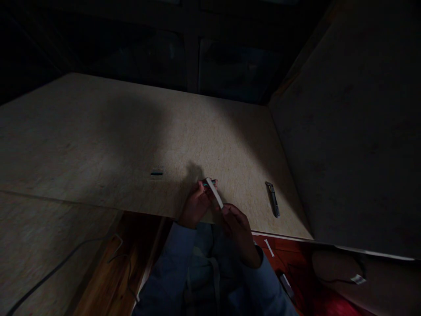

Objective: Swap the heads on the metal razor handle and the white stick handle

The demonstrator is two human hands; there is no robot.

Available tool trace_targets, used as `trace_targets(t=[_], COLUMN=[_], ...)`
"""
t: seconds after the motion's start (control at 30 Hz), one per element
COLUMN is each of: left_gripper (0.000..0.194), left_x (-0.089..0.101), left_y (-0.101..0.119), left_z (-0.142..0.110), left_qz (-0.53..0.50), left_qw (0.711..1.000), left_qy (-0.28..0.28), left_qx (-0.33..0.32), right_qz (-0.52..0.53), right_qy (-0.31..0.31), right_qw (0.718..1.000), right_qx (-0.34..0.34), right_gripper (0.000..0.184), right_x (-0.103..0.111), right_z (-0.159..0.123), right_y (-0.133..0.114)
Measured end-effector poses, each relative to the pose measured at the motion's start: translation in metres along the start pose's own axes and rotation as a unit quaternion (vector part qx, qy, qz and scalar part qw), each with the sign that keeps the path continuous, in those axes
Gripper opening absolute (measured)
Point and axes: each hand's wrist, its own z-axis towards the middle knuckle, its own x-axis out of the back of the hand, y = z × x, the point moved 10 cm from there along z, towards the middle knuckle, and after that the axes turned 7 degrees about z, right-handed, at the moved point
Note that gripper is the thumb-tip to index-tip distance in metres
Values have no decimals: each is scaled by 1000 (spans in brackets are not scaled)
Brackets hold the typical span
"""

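Note:
Near the table's front edge, my left hand (197,199) is closed on a small dark object with a teal edge (213,181), mostly covered by fingers. A narrow white strip (215,193) slants across it, its upper end at the left fingertips. The strip's lower end is pinched by my right hand (237,221), fingers curled together. Whether the strip is joined to the teal-edged object cannot be made out. To the left on the table lies a small flat clear piece with a dark bar (157,174).
A dark long tool, perhaps a utility knife (272,199), lies right of my hands on the pale table (184,127). An upright panel (355,131) borders the right side. Below left runs a dark cable (62,265); a white scrap (269,248) lies on a red surface below right.

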Motion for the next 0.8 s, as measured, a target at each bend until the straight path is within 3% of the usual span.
trace_targets(t=[0.1, 0.57, 0.8], left_gripper=[21, 22, 18], left_x=[-4, 2, 4], left_y=[0, -3, -5], left_z=[-2, 5, 5], left_qz=[1, -6, -1], left_qw=[1000, 1000, 1000], left_qy=[-5, -10, -3], left_qx=[8, -11, 4], right_qz=[-26, 23, -40], right_qy=[-13, 61, 2], right_qw=[1000, 997, 999], right_qx=[-3, 41, 16], right_gripper=[42, 43, 40], right_x=[-4, 16, 5], right_z=[1, 3, 1], right_y=[3, -12, -3])
